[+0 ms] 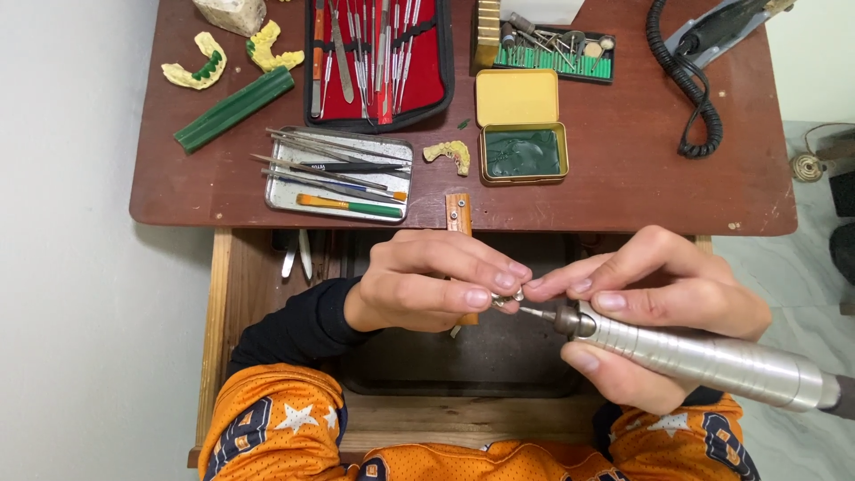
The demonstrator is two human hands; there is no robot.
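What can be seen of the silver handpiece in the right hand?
The handpiece is a smooth, silvery metal cylinder, thicker toward the rear, lying nearly level and pointing left. A thin bur juts from its darker nose toward a small metal piece pinched by the left hand. The right hand grips it pen-style over an open drawer.

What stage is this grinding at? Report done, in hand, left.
Done: tools laid out, tin open. In hand: left hand pinches a small metal piece; right hand holds the handpiece, its bur near the piece. Left: cannot tell; the piece is too small to judge.
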